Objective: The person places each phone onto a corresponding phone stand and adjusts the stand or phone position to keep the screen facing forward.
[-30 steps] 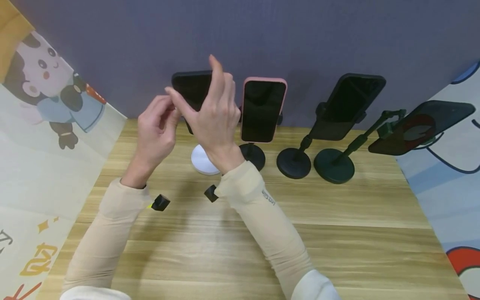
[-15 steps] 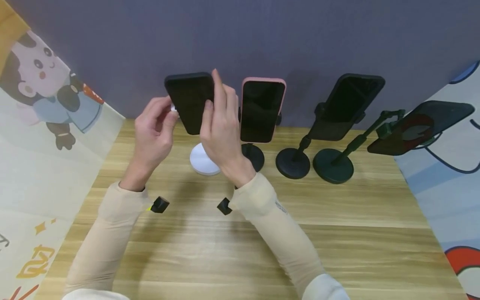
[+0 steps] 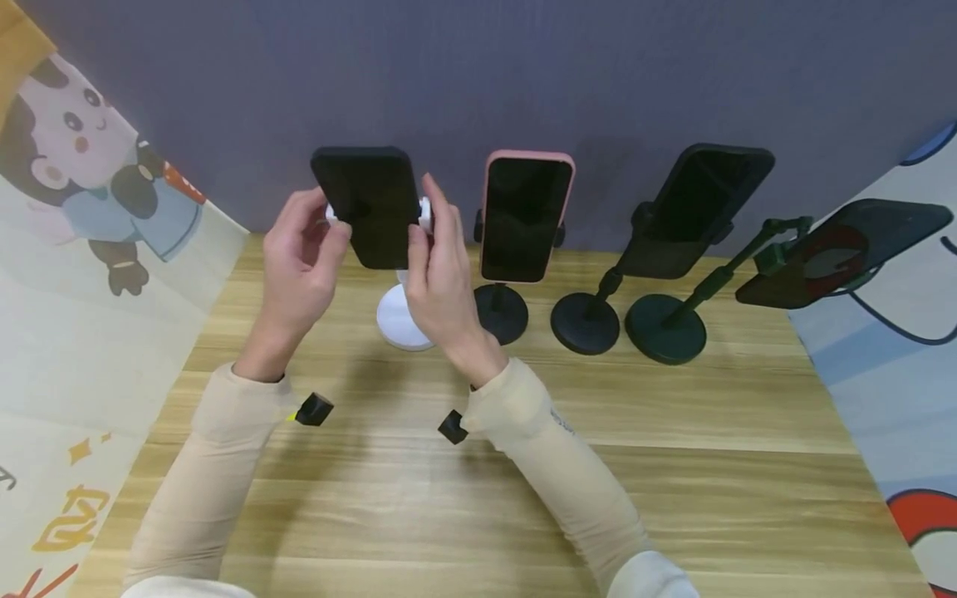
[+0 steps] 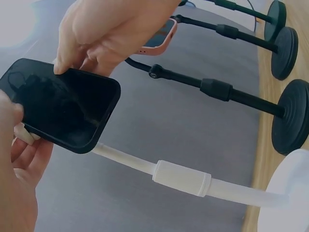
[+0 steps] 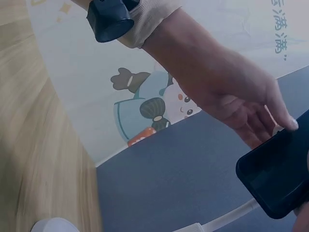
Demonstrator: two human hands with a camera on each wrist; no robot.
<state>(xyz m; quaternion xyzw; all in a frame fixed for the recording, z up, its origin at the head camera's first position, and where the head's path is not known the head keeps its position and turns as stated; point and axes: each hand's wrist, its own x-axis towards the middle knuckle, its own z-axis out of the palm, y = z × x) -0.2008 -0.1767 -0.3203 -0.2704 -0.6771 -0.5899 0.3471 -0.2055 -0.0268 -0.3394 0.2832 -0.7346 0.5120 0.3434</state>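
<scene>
A black phone (image 3: 370, 212) stands tilted on a white phone stand (image 3: 399, 320) at the left of the row, screen toward me. White clamp ends (image 3: 425, 213) show at its two sides. My left hand (image 3: 299, 257) pinches the phone's left edge, thumb on the front and fingers curled behind by the clamp. At the opposite edge, my right hand (image 3: 444, 286) holds phone and clamp between thumb and fingers. The left wrist view shows the white stem (image 4: 181, 179) running from the phone to its round base. The phone's back is mostly hidden.
Right of the white stand, a pink-cased phone (image 3: 526, 218) sits on a black stand. Beyond it are another black phone (image 3: 695, 212) on a black stand and a tilted phone (image 3: 841, 253) on a dark green stand (image 3: 665, 330). A grey panel (image 3: 478, 66) rises behind the wooden table (image 3: 598, 498).
The right hand has come down from in front of the phone to its right edge. The phone has shifted slightly left and its screen has come into full view; the left hand stays at its left edge.
</scene>
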